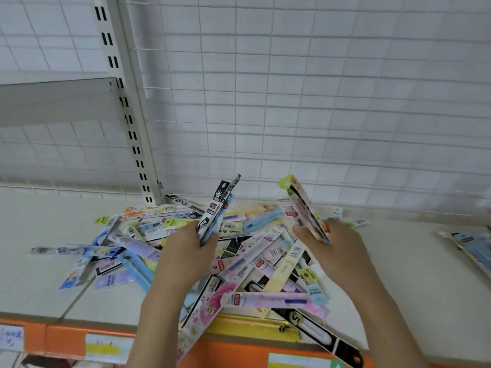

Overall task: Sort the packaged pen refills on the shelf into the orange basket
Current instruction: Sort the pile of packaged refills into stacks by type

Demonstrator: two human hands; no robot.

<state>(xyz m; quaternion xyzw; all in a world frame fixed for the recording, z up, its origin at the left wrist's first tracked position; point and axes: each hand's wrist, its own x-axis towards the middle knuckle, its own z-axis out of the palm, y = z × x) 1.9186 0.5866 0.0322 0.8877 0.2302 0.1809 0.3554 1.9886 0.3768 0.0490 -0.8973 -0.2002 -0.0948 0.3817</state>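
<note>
I have both hands up over the pile of packaged pen refills (239,261), which lies spread across the pale shelf (39,261) in front of me, with a few packs poking out over the orange front edge (66,338) at six o'clock. My left hand (186,253) is closed around a small bunch of packs (216,208), mostly black-and-white with a blue one among them, held upright and leaning toward one o'clock. My right hand (337,251) is closed on another bunch (305,208), topped by a pack with a yellow-green hang tab, and these lean toward eleven o'clock. The two bunches stand apart from each other, above the middle of the heap. Loose packs trail off from the pile toward nine o'clock, where a long floral one (77,251) lies flat by itself. At three o'clock, well apart from the heap, a separate blue pack (473,248) rests near the edge of view. A long black pack (318,333) at five o'clock hangs partly over the shelf edge. A yellow label strip (252,328) sits on the edge just under the pile, and paper price labels (109,346) show at seven o'clock. Behind the shelf runs a white wire grid back (318,102), with a slotted upright post (127,115) at eleven o'clock and an upper shelf (53,102) at ten o'clock. I cannot see the orange basket from here.
</note>
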